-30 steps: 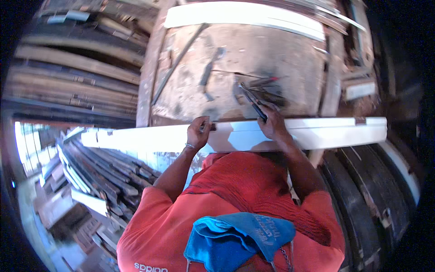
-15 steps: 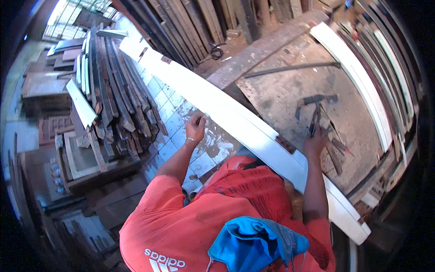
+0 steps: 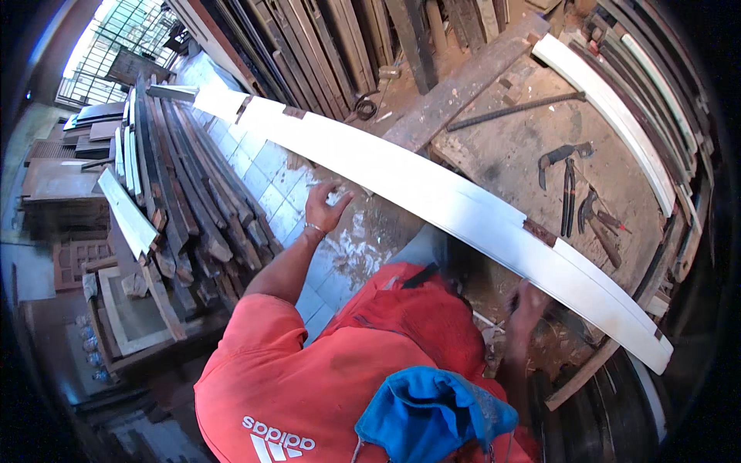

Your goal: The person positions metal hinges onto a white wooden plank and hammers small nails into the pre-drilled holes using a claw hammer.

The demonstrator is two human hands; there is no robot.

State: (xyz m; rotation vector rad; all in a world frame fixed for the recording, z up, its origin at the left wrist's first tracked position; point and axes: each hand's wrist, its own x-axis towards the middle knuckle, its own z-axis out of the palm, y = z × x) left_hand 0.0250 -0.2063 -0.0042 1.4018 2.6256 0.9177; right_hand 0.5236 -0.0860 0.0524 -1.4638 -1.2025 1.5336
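Observation:
A long white-painted board [image 3: 401,181] with bare brown notches runs diagonally in front of me, from the upper left to the lower right. My left hand [image 3: 326,208] is raised beside its near edge, thumb and fingers apart, holding nothing. By the board's near edge further right is my right hand [image 3: 529,305]; it is blurred and its fingers are partly hidden. Beyond the board, pliers [image 3: 569,198] lie on the worktable [image 3: 509,147]. Near them are a claw hammer [image 3: 598,228], a dark hammer-like tool [image 3: 562,158] and a small tool with a red tip [image 3: 614,223].
A ribbed metal bar [image 3: 517,110] lies on the worktable near a thick plank [image 3: 471,85]. Another white board [image 3: 610,116] borders its right side. Stacked dark timber [image 3: 201,177] fills the left, and upright planks [image 3: 309,54] lean at the back.
My right hand has let go of the pliers and come back to the board's near edge. My left hand has opened its fingers. The board lies less steeply in view.

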